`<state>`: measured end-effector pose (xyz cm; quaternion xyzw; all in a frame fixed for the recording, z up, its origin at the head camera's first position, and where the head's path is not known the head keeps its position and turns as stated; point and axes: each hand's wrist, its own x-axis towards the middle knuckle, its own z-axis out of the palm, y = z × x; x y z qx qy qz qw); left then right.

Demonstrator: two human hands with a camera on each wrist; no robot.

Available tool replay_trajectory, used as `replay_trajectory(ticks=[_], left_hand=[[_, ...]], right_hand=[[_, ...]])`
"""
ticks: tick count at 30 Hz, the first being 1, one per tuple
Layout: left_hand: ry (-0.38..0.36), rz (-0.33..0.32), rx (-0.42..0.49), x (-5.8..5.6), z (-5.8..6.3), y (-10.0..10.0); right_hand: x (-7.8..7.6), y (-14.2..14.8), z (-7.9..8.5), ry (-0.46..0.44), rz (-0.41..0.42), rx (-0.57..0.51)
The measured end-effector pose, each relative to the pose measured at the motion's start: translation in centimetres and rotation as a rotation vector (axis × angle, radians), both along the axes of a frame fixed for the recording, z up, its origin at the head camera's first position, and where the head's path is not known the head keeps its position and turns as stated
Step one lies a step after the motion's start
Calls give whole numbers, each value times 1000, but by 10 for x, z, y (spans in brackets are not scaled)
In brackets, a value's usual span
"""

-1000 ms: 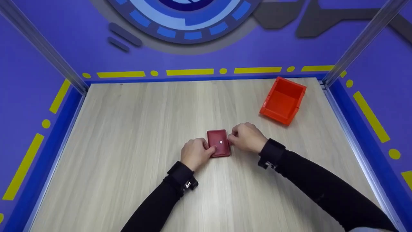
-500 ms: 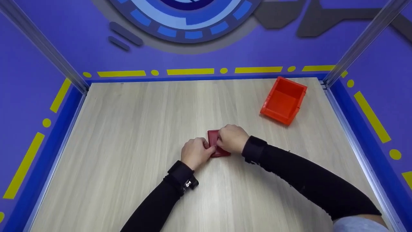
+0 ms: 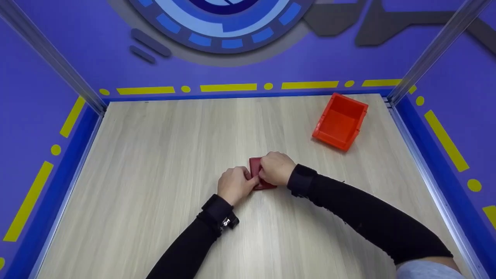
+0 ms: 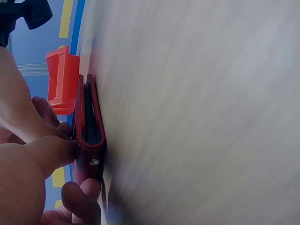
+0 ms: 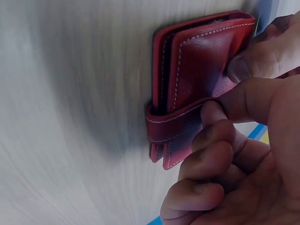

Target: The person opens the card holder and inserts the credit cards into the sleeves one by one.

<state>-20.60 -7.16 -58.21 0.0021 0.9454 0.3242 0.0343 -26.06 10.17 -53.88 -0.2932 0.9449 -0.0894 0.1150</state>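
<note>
A red leather wallet (image 3: pixel 254 165) with pale stitching lies on the wooden table, folded closed. My left hand (image 3: pixel 234 184) holds its left side, the thumb pressing on top. In the right wrist view, a narrow strap (image 5: pixel 171 124) wraps around the wallet's open edge and over its top cover. My right hand (image 3: pixel 277 168) pinches the strap's end between thumb and index finger, the other fingers curled. A metal snap (image 4: pixel 94 162) shows at the folded side in the left wrist view. My right hand covers much of the wallet in the head view.
An orange-red plastic bin (image 3: pixel 341 122) stands at the back right of the light wooden table (image 3: pixel 162 147). Blue-purple panels (image 3: pixel 89 50) with yellow marks enclose the back and both sides.
My right hand has moved left from the wallet's right edge onto its top, bringing the strap over the cover. My left hand and the wallet have stayed in place.
</note>
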Motion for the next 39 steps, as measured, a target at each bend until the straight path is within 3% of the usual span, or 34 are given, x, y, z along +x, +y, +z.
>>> replay_trajectory(ticks=[18, 24, 28, 33, 39], left_hand=[[-6, 4, 7, 0, 0, -1], [16, -2, 7, 3, -2, 0], [44, -20, 0, 6, 2, -1], [153, -32, 16, 2, 8, -6], [403, -8, -53, -8, 13, -20]], right_hand=[[1, -4, -7, -16, -22, -6], [5, 9, -15, 12, -41, -129], [8, 20, -19, 2, -100, -229], [5, 35, -15, 72, -175, -324], [0, 52, -17, 243, -222, -386]])
